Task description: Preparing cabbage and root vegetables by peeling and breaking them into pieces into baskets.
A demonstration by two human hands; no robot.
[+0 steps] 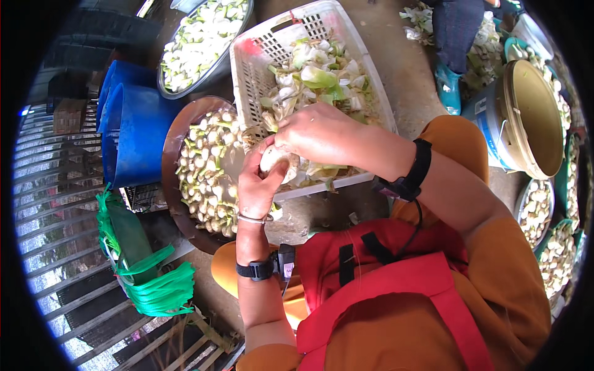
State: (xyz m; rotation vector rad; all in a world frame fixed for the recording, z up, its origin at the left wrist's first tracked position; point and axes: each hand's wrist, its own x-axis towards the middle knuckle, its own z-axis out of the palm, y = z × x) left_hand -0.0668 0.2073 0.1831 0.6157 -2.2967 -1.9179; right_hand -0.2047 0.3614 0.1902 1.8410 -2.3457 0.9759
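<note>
Held in my left hand (260, 178) is a pale garlic-like bulb (274, 160), with the thumb across its lower side. My right hand (311, 132) grips the upper end of that bulb; its fingertips are partly hidden behind the hand. Both hands are over the near-left part of a white plastic crate (381, 99), which holds loose white and green peelings (320, 76). To the left of my left hand, a brown round basin (172, 204) contains many small bulbs with short green stems (206, 171).
A dark-rimmed tub of white-and-green pieces (204, 46) stands at the upper left, near blue buckets (139, 134). Green netting (160, 287) lies lower left. On the right are a large bucket (533, 120), bulb-filled containers (536, 211) and another person's teal boot (448, 88).
</note>
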